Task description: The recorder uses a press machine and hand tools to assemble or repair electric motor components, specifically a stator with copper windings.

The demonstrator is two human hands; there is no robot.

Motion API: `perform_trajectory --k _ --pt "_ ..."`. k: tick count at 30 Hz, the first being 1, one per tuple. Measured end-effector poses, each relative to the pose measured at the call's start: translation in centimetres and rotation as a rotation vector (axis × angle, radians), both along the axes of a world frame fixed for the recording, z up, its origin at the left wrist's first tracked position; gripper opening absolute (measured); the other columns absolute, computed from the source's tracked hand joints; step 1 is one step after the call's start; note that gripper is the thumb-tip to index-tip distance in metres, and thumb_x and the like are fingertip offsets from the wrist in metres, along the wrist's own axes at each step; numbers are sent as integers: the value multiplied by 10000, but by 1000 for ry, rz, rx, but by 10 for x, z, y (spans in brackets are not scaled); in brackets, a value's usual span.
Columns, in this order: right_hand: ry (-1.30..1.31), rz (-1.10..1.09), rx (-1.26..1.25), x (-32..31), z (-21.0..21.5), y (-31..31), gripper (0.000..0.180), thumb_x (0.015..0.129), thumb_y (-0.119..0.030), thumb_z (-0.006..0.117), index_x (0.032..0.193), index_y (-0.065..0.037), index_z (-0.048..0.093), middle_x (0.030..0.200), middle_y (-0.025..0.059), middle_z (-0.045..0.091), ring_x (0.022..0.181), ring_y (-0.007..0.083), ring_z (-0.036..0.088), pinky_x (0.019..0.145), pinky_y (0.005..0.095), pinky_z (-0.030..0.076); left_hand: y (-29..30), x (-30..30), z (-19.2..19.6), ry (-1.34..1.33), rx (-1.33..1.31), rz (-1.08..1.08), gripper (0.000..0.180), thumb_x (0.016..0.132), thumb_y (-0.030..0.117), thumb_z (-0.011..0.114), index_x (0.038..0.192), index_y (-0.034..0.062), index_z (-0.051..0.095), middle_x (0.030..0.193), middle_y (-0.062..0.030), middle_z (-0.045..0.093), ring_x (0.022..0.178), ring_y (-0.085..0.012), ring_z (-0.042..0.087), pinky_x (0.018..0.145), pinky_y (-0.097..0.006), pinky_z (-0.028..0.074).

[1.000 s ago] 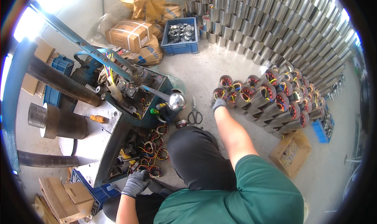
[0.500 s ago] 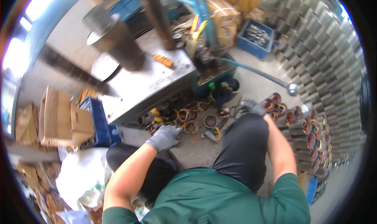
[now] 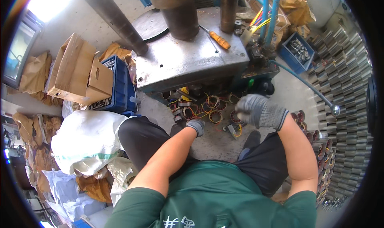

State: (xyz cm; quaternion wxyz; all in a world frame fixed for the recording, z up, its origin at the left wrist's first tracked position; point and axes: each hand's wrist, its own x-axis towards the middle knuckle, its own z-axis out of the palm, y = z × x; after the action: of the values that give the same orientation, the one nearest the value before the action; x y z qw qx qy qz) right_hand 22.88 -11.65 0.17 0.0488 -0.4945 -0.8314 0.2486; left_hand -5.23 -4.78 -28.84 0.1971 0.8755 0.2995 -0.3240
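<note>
My left hand [image 3: 195, 127], in a grey knit glove, is low between my knees, close to the wire-wound motor stators [image 3: 188, 112] on the floor. Its fingers are mostly hidden behind its back. My right hand [image 3: 262, 111], gloved the same way, is raised in front of my right knee with its fingers curled; what they hold, if anything, is hidden. Below and left of it a stator ring [image 3: 235, 116] lies partly covered, and near that a small grey piece with yellow wires [image 3: 233, 131]. Another stator ring [image 3: 215, 117] lies between the two hands.
A steel press table [image 3: 188, 66] with thick columns stands ahead, an orange-handled screwdriver [image 3: 219, 40] on it. A ball-ended lever [image 3: 335, 109] juts out at right, before stacked metal cylinders [image 3: 344, 80]. At left are a blue crate [image 3: 120, 84], a cardboard box [image 3: 76, 74] and a white sack [image 3: 86, 138].
The view has swung left, shifting the scene rightward. My right hand has come from beside the right knee up toward the middle. My left hand has moved in nearer the stators.
</note>
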Motion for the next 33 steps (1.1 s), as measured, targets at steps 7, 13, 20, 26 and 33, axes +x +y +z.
perform_trajectory --k 7,13,20,26,33 --pt "-188 -100 -348 20 -34 10 290 917 -279 695 1060 -34 753 962 217 738 949 401 708 876 457 564 34 -12 -21 101 202 247 348 944 238 659 1234 88 782 1310 -156 738 1196 -350 718 942 -474 591" --pt "-132 -243 -578 39 -35 15 293 978 -274 691 1117 -22 749 941 174 762 907 291 758 820 414 577 40 -5 -13 417 94 232 648 948 383 699 1532 131 571 1623 -75 508 1403 -347 578 1032 -565 532" --pt "73 -279 -544 38 -38 21 264 977 -240 674 1133 -40 748 931 127 781 849 237 747 797 372 572 46 -12 -19 304 132 178 509 900 283 661 1370 93 708 1406 -141 691 1273 -377 669 994 -543 555" --pt "76 -244 -440 55 -54 22 317 968 -275 677 1136 -11 732 1008 211 754 928 322 743 837 412 570 9 23 37 -12 -121 120 516 855 217 613 1320 2 676 1232 -297 711 1132 -429 710 952 -494 558" --pt "-244 -230 -274 70 -48 19 350 879 -276 731 1142 -46 754 1074 217 750 1050 378 721 907 438 566 -14 80 197 -594 -94 292 696 856 386 794 1351 22 466 1141 -280 710 1037 -451 712 896 -497 578"
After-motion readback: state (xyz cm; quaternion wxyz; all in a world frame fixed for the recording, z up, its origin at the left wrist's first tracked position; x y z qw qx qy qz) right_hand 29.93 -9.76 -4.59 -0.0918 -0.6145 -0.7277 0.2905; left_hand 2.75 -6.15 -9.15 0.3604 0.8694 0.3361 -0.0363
